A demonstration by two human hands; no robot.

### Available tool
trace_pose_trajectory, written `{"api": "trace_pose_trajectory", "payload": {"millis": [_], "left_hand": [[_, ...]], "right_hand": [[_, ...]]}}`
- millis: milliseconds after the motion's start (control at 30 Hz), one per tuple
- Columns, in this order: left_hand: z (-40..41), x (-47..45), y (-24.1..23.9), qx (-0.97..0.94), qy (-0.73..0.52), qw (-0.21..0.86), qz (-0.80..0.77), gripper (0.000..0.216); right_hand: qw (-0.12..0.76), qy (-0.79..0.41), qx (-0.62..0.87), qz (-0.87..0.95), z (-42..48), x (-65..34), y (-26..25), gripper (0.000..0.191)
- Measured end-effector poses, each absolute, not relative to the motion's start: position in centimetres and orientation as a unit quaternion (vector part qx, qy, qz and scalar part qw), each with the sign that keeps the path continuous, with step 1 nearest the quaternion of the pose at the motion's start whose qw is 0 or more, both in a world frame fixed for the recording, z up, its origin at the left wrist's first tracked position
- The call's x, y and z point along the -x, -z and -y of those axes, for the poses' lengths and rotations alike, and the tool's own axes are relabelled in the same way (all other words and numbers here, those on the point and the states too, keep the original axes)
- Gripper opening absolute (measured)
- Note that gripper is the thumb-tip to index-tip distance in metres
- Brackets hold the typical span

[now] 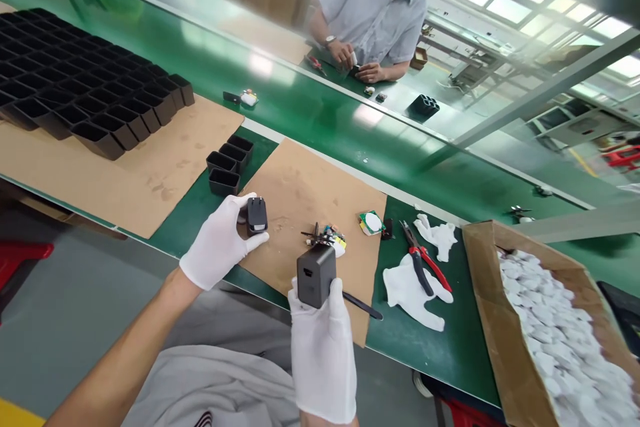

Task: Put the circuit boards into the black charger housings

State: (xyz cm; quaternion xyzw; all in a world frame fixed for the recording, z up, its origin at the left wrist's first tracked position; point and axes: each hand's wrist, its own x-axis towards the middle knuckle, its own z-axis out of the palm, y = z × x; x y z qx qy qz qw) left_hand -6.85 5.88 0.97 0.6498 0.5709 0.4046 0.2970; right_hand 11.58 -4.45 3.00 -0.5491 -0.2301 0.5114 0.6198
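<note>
My left hand [217,240], in a white glove, grips a small black plug piece [257,215] with two prongs between thumb and fingers. A black power adapter housing [316,277] with a small slot in its face is held in my gloved right hand [324,353]. Both hands are apart, over the near edge of a cardboard sheet [285,177]. Just behind the housing lies a cluster of electronic parts [337,238], partly hidden by it. To its right is a green circuit board [371,223] with a white disc. A thin black strip [364,305] juts out beside my right hand.
Red-and-black pliers [423,257] rest by a loose white glove [413,297]. A carton [483,287] of white pieces stands right. Several black cases [225,180] sit left, before many more cases [100,137]. Across the bench, a person [373,20] handles a small black part.
</note>
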Motion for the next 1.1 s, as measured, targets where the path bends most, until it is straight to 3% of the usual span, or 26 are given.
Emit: {"api": "trace_pose_trajectory", "payload": {"millis": [167,467,667,767,867,933,1100], "left_hand": [[-5.8,6.8,-0.8,-0.651,-0.398,0.278,-0.583,0.058],[-5.7,6.8,-0.8,-0.659,-0.387,0.256,-0.593,0.059],[-5.5,6.9,-1.0,-0.65,-0.379,0.253,-0.608,0.067],[-2.7,6.5,-1.4,-0.627,-0.397,0.183,-0.645,0.068],[1.7,5.0,-1.2,-0.593,-0.439,0.023,-0.675,0.04],[4.0,3.5,-0.8,-0.627,-0.448,0.022,-0.637,0.028],[3.7,-0.1,0.2,-0.693,-0.355,0.095,-0.62,0.067]], "right_hand": [[0.621,-0.63,0.455,0.103,5.1,-12.4,-2.1,0.031],[0.583,-0.527,0.544,0.295,5.3,-11.9,-2.9,0.04],[0.554,-0.286,0.657,0.424,5.0,-12.5,-2.1,0.037],[0.53,-0.16,0.65,0.521,4.2,-13.0,-1.5,0.034],[0.441,-0.056,0.622,0.644,3.6,-13.4,-0.9,0.034],[0.422,-0.019,0.63,0.652,3.3,-13.6,-0.5,0.038],[0.436,0.008,0.605,0.666,3.4,-13.6,0.2,0.032]]}}
